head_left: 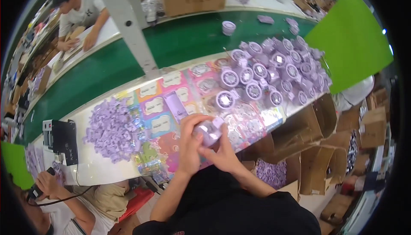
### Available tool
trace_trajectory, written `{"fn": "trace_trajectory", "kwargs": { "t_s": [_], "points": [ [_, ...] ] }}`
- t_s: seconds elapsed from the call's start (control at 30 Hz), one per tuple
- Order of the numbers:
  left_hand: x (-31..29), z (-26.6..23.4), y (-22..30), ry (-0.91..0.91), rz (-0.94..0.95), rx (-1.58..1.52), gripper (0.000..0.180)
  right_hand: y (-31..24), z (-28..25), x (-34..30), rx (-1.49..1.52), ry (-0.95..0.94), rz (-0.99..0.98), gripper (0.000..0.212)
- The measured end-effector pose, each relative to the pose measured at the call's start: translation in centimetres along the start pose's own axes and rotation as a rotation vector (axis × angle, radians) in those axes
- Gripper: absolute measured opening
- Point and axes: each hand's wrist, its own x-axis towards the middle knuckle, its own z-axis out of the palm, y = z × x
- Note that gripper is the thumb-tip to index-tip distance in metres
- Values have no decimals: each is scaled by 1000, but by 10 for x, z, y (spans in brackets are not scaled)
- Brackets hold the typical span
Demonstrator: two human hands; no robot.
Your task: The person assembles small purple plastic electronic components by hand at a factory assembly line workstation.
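In the head view, the left hand point(191, 138) and right hand point(222, 151) are together, closed round one lilac piece point(208, 134) above the bench's near edge, about midway along. The left fingers wrap its left side while the right hand braces it from the lower right; being rounded and glossy, it probably needs both to stop it turning. A small square tab stands up at its upper right.

A lilac tray point(174, 103) lies just beyond the left hand, seemingly kept within reach. Loose parts point(112, 130) are heaped toward the bench's left end, and finished-looking pots point(260, 70) crowd its far right corner, a split that likely keeps the two kinds from mixing.

Bright printed sheets point(172, 79) cover the middle of the white bench point(92, 170). Along its far edge runs a green belt point(184, 38) with a lone pot point(228, 28) on it. Open cartons point(295, 143) stand off the near right edge. One co-worker point(85, 10) sits across the belt; another's hand point(49, 185), past the left end, grips a black tool point(43, 183).
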Motion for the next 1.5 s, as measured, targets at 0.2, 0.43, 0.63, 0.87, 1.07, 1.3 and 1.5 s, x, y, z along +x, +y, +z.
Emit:
{"fn": "trace_trajectory", "kwargs": {
  "t_s": [0.2, 0.43, 0.63, 0.87, 1.07, 1.3, 1.5],
  "points": [
    [63, -49, 9, -423, 140, 657, 59, -14, -33, -7, 6, 174, 247, 66],
    [102, -88, -23, -737, 140, 1080, 47, -3, -33, 19, -618, 21, -52, 62],
    [88, -84, 2, -750, -208, 920, 62, -7, -31, 29, -747, 20, -252, 66],
    [69, -101, -4, -782, -239, 763, 64, -17, -19, 31, -757, 6, -346, 61],
    [66, -91, 16, -796, -387, 742, 58, -15, -14, 36, -831, -23, -354, 55],
    [40, -94, 16, -657, -345, 628, 51, -16, -8, 29, -914, -102, -410, 60],
    [14, -88, 19, -516, -415, 596, 38, -4, -12, 14, -919, -158, -483, 67]
  ]
}}
